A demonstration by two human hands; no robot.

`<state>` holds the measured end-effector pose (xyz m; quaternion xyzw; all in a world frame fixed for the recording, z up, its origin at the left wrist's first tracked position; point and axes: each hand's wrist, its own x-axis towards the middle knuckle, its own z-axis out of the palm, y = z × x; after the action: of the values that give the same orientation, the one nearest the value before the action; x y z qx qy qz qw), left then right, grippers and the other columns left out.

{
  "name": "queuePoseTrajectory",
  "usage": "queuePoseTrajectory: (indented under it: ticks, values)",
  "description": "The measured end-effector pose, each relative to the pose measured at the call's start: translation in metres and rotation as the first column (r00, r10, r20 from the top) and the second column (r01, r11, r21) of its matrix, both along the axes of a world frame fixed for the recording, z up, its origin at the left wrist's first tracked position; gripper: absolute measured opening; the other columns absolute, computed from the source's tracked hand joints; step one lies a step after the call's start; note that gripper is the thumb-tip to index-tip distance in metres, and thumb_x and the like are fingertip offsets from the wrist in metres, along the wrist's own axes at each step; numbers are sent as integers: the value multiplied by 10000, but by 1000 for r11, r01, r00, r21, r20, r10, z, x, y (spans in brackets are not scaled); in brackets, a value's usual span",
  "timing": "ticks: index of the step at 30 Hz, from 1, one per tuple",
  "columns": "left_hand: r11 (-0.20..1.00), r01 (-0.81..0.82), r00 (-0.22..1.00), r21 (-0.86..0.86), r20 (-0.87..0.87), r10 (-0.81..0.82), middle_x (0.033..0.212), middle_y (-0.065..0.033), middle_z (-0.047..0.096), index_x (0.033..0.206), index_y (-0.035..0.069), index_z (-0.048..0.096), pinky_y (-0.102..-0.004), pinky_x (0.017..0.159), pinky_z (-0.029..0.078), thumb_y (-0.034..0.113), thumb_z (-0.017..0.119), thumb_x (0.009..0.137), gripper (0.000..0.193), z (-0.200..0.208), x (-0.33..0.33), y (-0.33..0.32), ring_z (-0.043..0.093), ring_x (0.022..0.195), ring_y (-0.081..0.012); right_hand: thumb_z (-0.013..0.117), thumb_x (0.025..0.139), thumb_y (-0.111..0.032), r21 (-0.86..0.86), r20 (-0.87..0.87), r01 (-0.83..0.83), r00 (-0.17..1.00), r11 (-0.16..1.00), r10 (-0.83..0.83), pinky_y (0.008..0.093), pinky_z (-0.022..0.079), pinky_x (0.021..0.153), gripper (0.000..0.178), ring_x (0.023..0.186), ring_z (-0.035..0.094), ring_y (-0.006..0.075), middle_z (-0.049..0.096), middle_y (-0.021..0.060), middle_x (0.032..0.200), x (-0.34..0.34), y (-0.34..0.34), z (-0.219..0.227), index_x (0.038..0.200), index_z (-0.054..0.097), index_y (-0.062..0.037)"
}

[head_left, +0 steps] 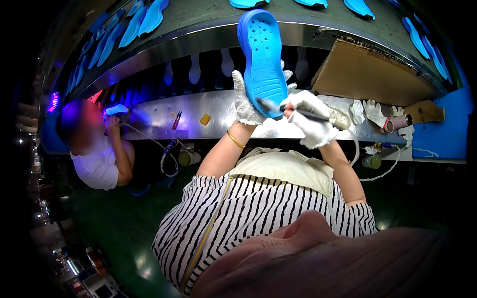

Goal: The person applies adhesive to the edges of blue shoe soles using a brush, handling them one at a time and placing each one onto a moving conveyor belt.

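A blue sole [262,59] is held upright in the gloved left hand [244,102], gripped at its lower end, tread side turned toward the camera; this presumably keeps the bottom edge exposed to the tool. A dark pen-like tool [298,112] is clasped in the gloved right hand [312,119], its tip laid against the sole's lower edge, so both hands are closed, each on its own item. The sole is raised above the steel bench [198,111], just in front of the conveyor [208,20], likely so that the work sits near eye level. One gold bangle [235,140] is noted on the left wrist. On the conveyor, more blue soles [149,17] are laid flat: about eight at the left, three at the top edge, some four at the right; the exact count is uncertain because the rim is distorted. On the bench are counted one yellow block [205,119], one red pen [176,120], one tape roll [400,121] and a few spare gloves [372,111], kept within arm's reach. One cardboard sheet [367,74] is leant against the conveyor edge. One co-worker [99,149] in a white shirt is seated at the left with one blue piece [117,109] held up under violet light [53,102].
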<state>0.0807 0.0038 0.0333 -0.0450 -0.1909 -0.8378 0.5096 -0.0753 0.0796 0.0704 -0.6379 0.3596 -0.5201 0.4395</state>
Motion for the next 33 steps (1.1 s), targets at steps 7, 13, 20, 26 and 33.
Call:
queuePoseTrajectory:
  ticks: [7, 13, 20, 26, 33]
  values:
    - [995, -92, 994, -30, 63, 93, 1448, -214, 388, 1491, 50, 230, -542, 1117, 317, 789, 435, 798, 1033, 11, 1, -2, 436, 1290, -397, 639, 763, 102, -59, -16, 35, 999, 998, -36, 272, 531, 738, 193, 825, 635, 131, 600, 81, 919, 16, 6, -5, 908, 593, -15]
    - [998, -60, 998, -11, 34, 61, 1422, -228, 416, 1478, 43, 268, -548, 1123, 305, 774, 442, 804, 1009, 19, 7, 0, 442, 1286, -402, 647, 792, 55, 26, 58, -4, 998, 1000, 2, 294, 526, 784, 145, 843, 627, 143, 623, 100, 966, 0, -5, -3, 918, 608, -5]
    - [984, 159, 986, -84, -34, -162, 1467, -257, 336, 1478, -11, 227, -532, 1140, 280, 705, 482, 841, 991, 17, 26, -15, 390, 1322, -422, 656, 779, 16, 290, -77, -190, 972, 938, 221, 286, 528, 721, 101, 815, 625, 132, 644, 73, 911, -12, -1, 5, 851, 607, -35]
    - [967, 247, 964, -67, 122, -238, 1430, -298, 367, 1456, -18, 294, -550, 1112, 312, 701, 416, 872, 934, 21, 31, -18, 417, 1296, -446, 678, 775, 3, 297, -29, -130, 989, 946, 145, 271, 520, 704, 142, 802, 619, 129, 648, 84, 922, -15, 5, 14, 897, 611, -21]
    - [945, 328, 922, 15, 214, -323, 1378, -321, 420, 1449, 10, 333, -549, 1033, 416, 629, 354, 937, 803, 22, 34, -27, 474, 1246, -451, 658, 650, 76, -388, -370, -187, 928, 902, 33, 350, 500, 830, 220, 954, 639, 257, 638, 71, 875, 6, -15, 19, 808, 606, -68]
